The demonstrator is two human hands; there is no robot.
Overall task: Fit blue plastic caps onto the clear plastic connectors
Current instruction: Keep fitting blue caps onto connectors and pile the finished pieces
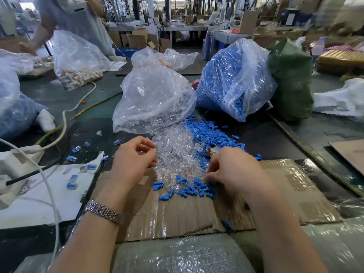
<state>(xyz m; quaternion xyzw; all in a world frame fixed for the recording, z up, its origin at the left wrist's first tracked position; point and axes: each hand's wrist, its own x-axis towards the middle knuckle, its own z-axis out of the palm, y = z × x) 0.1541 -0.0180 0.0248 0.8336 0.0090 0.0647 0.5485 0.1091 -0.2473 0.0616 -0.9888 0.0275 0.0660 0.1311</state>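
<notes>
While both hands work at the loose pile in the middle of the bench (82, 99), things lie thus, left to right:

Finished pieces: clear connectors with blue caps on (71, 182), scattered on white paper (39, 201) at 9 o'clock from the pile.
White cable (64, 123): snakes across the bench at 10 o'clock.
Left hand (136, 158): fingers curled at the pile's left edge; a clear piece seems pinched at the fingertips, though I cannot tell for sure. A metal watch band (102, 210) sits on the wrist.
Clear connectors (175, 154): heaped between the hands, spilling from the clear bag (153, 99) at 12 o'clock.
Cardboard (197, 213): flat under the near edge of the pile, at 6 o'clock.
Blue caps (208, 133): loose along the pile's right side and near edge, spilling from the bag of blue caps (232, 79) at 1 o'clock.
Right hand (232, 170): fingers bent down into the pile's right edge, touching clear and blue pieces; what it grips, I cannot tell.
Green bag (291, 79): just beside the bag of blue caps, at 2 o'clock.
</notes>
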